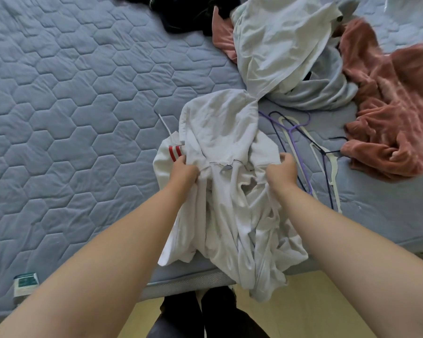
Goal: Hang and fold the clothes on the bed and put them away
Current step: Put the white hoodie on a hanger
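A white hooded garment (220, 132) with two red stripes on one part lies crumpled at the bed's near edge, its lower part hanging over the side. My left hand (183, 170) grips its cloth beside the red stripes. My right hand (282, 170) grips the cloth on the other side of the neck label. Several thin hangers (300, 145), purple, dark and cream, lie on the bed just right of my right hand.
The blue quilted bed (78, 98) spreads out to the left. A white and pale blue heap (286, 45) lies beyond the garment, pink fleece clothes (391, 113) to the right, dark clothes (186, 13) at the top. Wooden floor (310, 308) lies below.
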The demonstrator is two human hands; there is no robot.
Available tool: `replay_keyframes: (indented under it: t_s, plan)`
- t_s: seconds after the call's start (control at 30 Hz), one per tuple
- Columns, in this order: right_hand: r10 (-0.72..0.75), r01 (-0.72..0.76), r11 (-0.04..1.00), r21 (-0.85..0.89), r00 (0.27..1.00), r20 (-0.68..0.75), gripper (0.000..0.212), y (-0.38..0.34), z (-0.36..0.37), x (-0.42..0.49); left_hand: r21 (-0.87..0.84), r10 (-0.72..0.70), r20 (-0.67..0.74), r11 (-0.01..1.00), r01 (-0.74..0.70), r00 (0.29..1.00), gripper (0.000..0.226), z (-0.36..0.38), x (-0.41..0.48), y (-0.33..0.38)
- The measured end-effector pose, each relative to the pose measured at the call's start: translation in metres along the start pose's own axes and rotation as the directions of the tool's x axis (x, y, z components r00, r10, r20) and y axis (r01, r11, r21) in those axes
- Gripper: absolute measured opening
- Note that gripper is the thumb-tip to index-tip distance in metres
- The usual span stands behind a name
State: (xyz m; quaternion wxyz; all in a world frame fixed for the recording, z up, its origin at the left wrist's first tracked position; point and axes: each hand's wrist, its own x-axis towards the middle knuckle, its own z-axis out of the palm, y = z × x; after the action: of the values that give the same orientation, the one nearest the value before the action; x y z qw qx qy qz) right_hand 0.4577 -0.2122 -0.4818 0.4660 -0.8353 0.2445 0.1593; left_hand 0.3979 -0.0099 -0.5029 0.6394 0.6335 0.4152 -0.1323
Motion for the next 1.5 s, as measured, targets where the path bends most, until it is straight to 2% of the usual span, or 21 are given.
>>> replay_keyframes:
  t_s: [0.1, 0.2, 0.27, 0.37, 0.5, 0.63, 0.73, 0.83, 0.93, 1.03, 1.07, 1.1, 1.13, 1.2, 1.23, 1.27, 1.33, 1.4, 1.43, 1.47, 1.5]
  plan:
    - [-0.077, 0.076, 0.996, 0.053, 0.997, 0.019, 0.067, -0.019, -0.011, -0.013, -0.173, -0.102, 0.038, 0.979, 0.107, 0.994, 0.057, -0.004, -0.004, 0.014]
    - [-0.183, 0.178, 0.982, 0.057, 0.979, 0.089, 0.063, -0.039, -0.026, -0.028, -0.098, -0.103, 0.057, 0.989, 0.108, 0.993, 0.085, -0.006, -0.020, 0.039]
    - [-0.209, 0.207, 0.978, 0.028, 0.972, 0.108, 0.050, -0.052, -0.037, -0.040, 0.003, -0.031, 0.073, 1.000, 0.030, 0.997, 0.074, -0.006, -0.048, 0.068]
    - [-0.268, 0.267, 0.963, 0.027, 0.960, 0.079, 0.029, -0.074, -0.057, -0.058, 0.028, 0.122, 0.129, 0.992, -0.127, 0.984, 0.025, -0.010, -0.081, 0.102]
    - [-0.385, 0.385, 0.923, 0.007, 0.922, 0.039, 0.025, -0.119, -0.094, -0.083, 0.102, 0.247, 0.141, 0.960, -0.262, 0.959, 0.007, -0.018, -0.123, 0.147]
    - [-0.498, 0.497, 0.867, -0.015, 0.867, -0.038, 0.024, -0.176, -0.146, -0.116, 0.158, 0.306, 0.119, 0.933, -0.322, 0.945, 0.006, -0.022, -0.169, 0.199]
    - [-0.567, 0.567, 0.823, -0.026, 0.818, -0.101, 0.029, -0.216, -0.182, -0.138, 0.175, 0.393, 0.121, 0.896, -0.409, 0.912, 0.017, -0.026, -0.195, 0.237]
    - [-0.595, 0.599, 0.800, -0.014, 0.791, -0.140, 0.029, -0.253, -0.212, -0.165, 0.126, 0.450, 0.148, 0.875, -0.468, 0.881, 0.019, -0.030, -0.226, 0.282]
    - [-0.629, 0.641, 0.767, 0.033, 0.760, -0.164, 0.027, -0.287, -0.238, -0.193, 0.033, 0.492, 0.211, 0.860, -0.509, 0.844, 0.042, -0.032, -0.255, 0.326]
    - [-0.663, 0.689, 0.721, 0.074, 0.717, -0.214, 0.025, -0.309, -0.255, -0.208, -0.031, 0.548, 0.337, 0.819, -0.573, 0.765, 0.040, -0.039, -0.276, 0.357]
    - [-0.692, 0.709, 0.705, 0.024, 0.695, -0.197, 0.024, -0.313, -0.259, -0.211, 0.028, 0.571, 0.367, 0.783, -0.622, 0.735, 0.039, -0.043, -0.280, 0.363]
    - [-0.726, 0.721, 0.686, -0.094, 0.673, -0.139, 0.024, -0.316, -0.263, -0.212, 0.190, 0.597, 0.383, 0.696, -0.693, 0.705, 0.038, -0.049, -0.281, 0.367]
    - [-0.742, 0.704, 0.652, -0.282, 0.669, -0.047, 0.026, -0.318, -0.266, -0.212, 0.442, 0.616, 0.396, 0.523, -0.729, 0.682, 0.037, -0.054, -0.280, 0.369]
    - [-0.697, 0.561, 0.521, -0.644, 0.715, 0.060, 0.029, -0.315, -0.268, -0.213, 0.841, 0.649, 0.371, 0.068, -0.537, 0.664, 0.030, -0.066, -0.281, 0.365]
    - [-0.690, 0.479, 0.466, -0.744, 0.723, 0.034, 0.027, -0.311, -0.268, -0.214, 0.912, 0.690, 0.332, -0.059, -0.407, 0.643, 0.028, -0.073, -0.283, 0.359]
    - [-0.709, 0.427, 0.450, -0.784, 0.704, -0.024, 0.022, -0.308, -0.268, -0.216, 0.944, 0.739, 0.274, -0.083, -0.320, 0.615, 0.026, -0.080, -0.286, 0.355]
    - [-0.786, 0.433, 0.483, -0.761, 0.597, -0.159, 0.012, -0.304, -0.269, -0.219, 0.947, 0.774, 0.181, 0.030, -0.321, 0.607, 0.022, -0.094, -0.290, 0.354]
    - [-0.843, 0.565, 0.501, -0.656, 0.490, -0.222, 0.009, -0.308, -0.273, -0.219, 0.745, 0.653, 0.222, 0.365, -0.558, 0.724, 0.017, -0.113, -0.293, 0.365]
    - [-0.876, 0.638, 0.466, -0.613, 0.430, -0.218, 0.009, -0.313, -0.272, -0.220, 0.552, 0.496, 0.340, 0.582, -0.597, 0.799, 0.013, -0.121, -0.302, 0.370]
    - [-0.906, 0.696, 0.417, -0.585, 0.366, -0.211, 0.010, -0.320, -0.270, -0.224, 0.404, 0.343, 0.488, 0.727, -0.556, 0.803, 0.012, -0.130, -0.311, 0.374]
    - [-0.927, 0.748, 0.375, -0.548, 0.306, -0.217, 0.009, -0.327, -0.267, -0.230, 0.335, 0.250, 0.597, 0.786, -0.520, 0.762, 0.017, -0.139, -0.315, 0.379]
